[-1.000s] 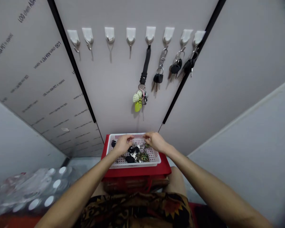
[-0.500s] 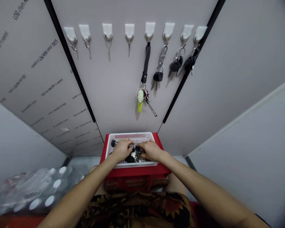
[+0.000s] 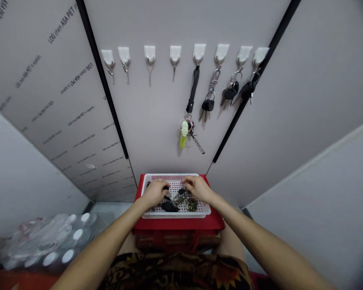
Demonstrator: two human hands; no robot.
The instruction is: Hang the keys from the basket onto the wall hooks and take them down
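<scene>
A white perforated plastic basket (image 3: 175, 216) holds several bunches of keys. My left hand (image 3: 155, 192) is over its left side, with curled fingers closed on dark keys (image 3: 165, 187) that they partly cover. Over the right side, my right hand (image 3: 199, 188) pinches at the top of a bunch of keys with a black head (image 3: 181, 191); the exact grip is too small to see. Below and between the hands lie a black key holder (image 3: 170, 207) and a greenish-gold round bunch (image 3: 191, 204).
The basket stands on a red surface (image 3: 181, 224) before my knees. White hooks (image 3: 175, 53) line the wall ahead; key bunches (image 3: 208, 105) and a black strap (image 3: 193, 88) with keys hang from those toward the right. Plastic-wrapped bottles (image 3: 51, 245) stand at left.
My right hand has drawn back from the pile toward the basket's upper right, uncovering the greenish-gold bunch. My left hand stays over the left side. The camera view has shifted slightly.
</scene>
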